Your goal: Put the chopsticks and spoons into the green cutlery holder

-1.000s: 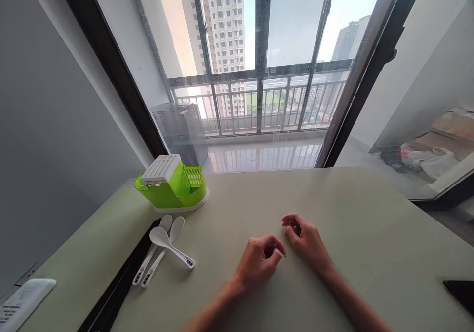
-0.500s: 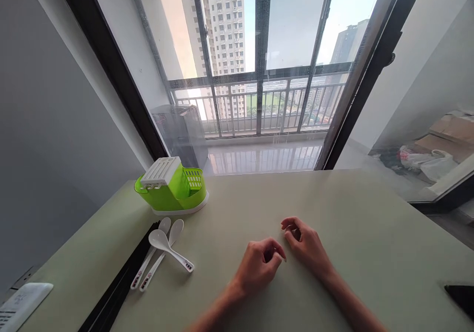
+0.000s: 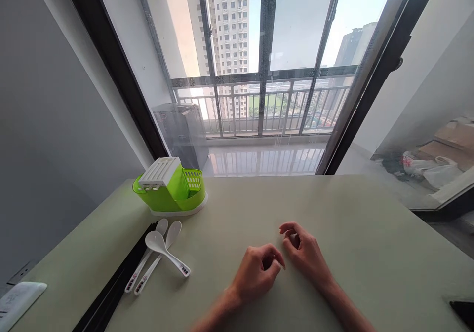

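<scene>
Both hands rest on the desk [image 3: 351,223], empty: left hand [image 3: 257,272] loosely curled, right hand [image 3: 305,250] half-curled, fingertips nearly touching. Nearest items are three white spoons [image 3: 159,253], well left of the hands, beside black chopsticks [image 3: 118,285], in front of the green cutlery drainer [image 3: 170,190]. To pick up well: grip by the handle, top spoon first, since they overlap.
</scene>
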{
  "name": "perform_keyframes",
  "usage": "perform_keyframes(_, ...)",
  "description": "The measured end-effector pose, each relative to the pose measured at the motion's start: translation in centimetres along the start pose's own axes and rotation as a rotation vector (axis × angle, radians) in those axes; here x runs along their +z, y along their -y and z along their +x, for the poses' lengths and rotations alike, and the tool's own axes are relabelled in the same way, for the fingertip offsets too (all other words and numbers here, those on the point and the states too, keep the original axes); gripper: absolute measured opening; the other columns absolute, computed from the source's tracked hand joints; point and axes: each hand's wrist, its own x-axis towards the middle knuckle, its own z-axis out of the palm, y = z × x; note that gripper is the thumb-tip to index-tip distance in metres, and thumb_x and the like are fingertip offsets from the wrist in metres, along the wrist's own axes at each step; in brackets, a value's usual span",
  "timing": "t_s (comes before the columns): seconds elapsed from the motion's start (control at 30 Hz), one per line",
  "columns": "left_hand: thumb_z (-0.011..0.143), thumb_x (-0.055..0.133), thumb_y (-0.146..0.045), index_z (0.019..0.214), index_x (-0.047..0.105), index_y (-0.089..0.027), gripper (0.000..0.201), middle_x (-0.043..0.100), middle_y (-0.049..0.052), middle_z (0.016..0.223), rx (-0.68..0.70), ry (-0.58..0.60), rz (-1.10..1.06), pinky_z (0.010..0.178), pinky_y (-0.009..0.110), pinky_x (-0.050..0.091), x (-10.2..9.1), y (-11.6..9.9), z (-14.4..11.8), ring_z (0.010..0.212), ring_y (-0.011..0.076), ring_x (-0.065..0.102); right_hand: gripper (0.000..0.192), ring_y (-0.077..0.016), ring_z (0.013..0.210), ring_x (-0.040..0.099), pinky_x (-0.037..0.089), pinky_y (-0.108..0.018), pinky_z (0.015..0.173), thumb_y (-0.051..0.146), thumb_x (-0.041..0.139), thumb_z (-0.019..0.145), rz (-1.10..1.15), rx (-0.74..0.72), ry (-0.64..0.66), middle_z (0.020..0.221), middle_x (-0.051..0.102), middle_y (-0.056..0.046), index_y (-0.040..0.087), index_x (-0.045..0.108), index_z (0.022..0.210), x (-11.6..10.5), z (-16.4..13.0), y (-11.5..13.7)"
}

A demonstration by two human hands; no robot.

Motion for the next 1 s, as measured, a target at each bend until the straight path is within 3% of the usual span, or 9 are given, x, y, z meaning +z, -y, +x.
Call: perform_keyframes(1.0,0.08,0.051,-0.014,0.082,0.072,-0.016,0.021,0.045,-0.006,0.057,0.014,0.026,0.021,0.055,0.022,0.03,0.02,0.0,-0.12,0.056,0.0095,0.039,0.02,-0.0139,0.057,0.051,0.044,-0.027,0.061,0.025,0.048,0.082,-0.033,0.014,-0.014,0.073,0.059,0.003,0.023,0.061,0.098,-0.1,-0.14,-0.39)
